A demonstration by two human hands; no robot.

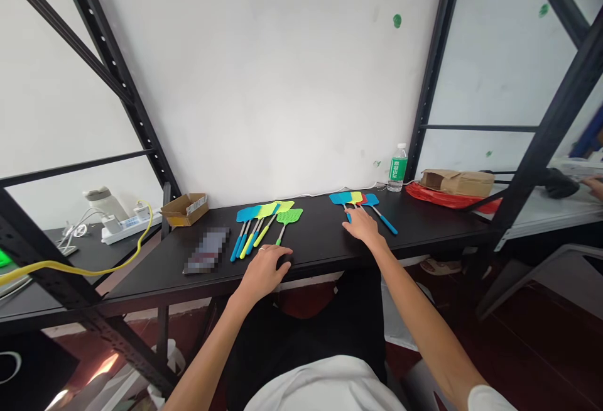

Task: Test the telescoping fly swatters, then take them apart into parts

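Fly swatters with long handles lie in two groups on the black table. In the left group, several blue and yellow-green swatters (257, 212) fan out, with a bright green swatter (289, 216) at their right side. My left hand (264, 268) is at the table's front edge, over the lower end of the green swatter's handle, thumb and fingers apart. My right hand (363, 225) lies over the handles of the right group, its fingers spread and partly hiding them. That group has blue, yellow and red heads, and a blue swatter (386, 223) sticks out to the right.
A blurred-out dark flat object (207, 251) and an open cardboard box (184, 210) are on the left. At the back right stand a water bottle (398, 169) and a brown package (456, 183) on red plastic (424, 195). Black rack posts (541, 128) frame the table; another person's hand (594, 186) shows far right.
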